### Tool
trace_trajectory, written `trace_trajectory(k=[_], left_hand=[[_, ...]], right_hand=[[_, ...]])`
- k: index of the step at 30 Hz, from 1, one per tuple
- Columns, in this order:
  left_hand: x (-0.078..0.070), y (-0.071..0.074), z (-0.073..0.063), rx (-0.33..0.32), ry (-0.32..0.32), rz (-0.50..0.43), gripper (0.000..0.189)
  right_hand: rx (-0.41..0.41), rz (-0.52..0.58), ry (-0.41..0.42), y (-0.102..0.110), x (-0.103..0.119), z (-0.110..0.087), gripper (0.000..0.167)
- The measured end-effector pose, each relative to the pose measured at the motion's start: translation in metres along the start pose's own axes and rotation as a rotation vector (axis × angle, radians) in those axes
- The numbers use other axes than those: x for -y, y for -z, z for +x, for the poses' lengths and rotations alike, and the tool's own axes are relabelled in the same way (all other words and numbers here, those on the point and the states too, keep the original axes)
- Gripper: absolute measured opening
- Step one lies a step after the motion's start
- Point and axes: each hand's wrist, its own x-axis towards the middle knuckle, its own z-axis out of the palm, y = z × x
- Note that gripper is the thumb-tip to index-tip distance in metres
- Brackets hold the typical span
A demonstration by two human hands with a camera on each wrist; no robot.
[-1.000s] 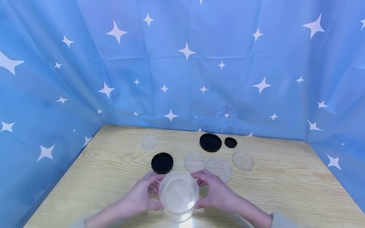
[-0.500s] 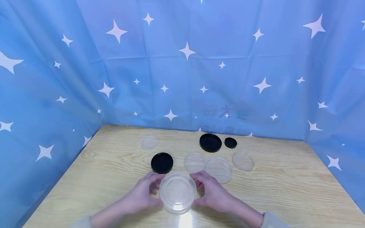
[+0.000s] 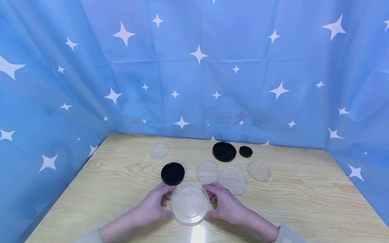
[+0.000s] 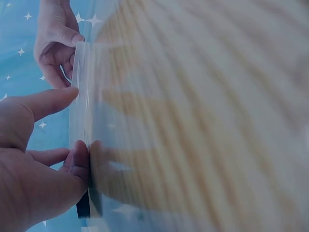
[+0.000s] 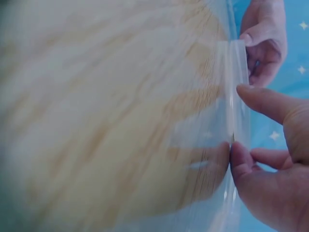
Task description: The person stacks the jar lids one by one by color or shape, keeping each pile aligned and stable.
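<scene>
A clear round petri dish (image 3: 189, 204) lies flat at the front of the wooden table, and a ring shows inside its rim. My left hand (image 3: 156, 205) grips its left edge, thumb toward me and fingers at the far side. Opposite, my right hand (image 3: 223, 206) holds the right edge the same way. In the left wrist view the dish wall (image 4: 79, 116) stands between thumb and fingertips, right at the tabletop. The right wrist view shows the dish's side (image 5: 239, 111) between the right thumb and index finger.
Just beyond the left fingers sits a black round dish (image 3: 172, 173). Farther back are a large black dish (image 3: 224, 152) and a small black one (image 3: 245, 152). Several clear discs (image 3: 233, 181) lie around them. A blue star-patterned curtain (image 3: 194, 84) closes off the back and sides.
The clear dish has come down to the tabletop between both hands, and the gap to its reflection has closed. Both hands have drawn slightly inward with it; the other dishes have stayed put.
</scene>
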Motion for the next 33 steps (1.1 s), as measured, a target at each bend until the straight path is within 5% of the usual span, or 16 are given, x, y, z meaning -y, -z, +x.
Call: trace_trajectory(k=[33], left_hand=[[-0.004, 0.012, -0.003, 0.012, 0.054, -0.040, 0.078]], right_hand=[[-0.017, 0.028, -0.021, 0.016, 0.009, -0.005, 0.086]])
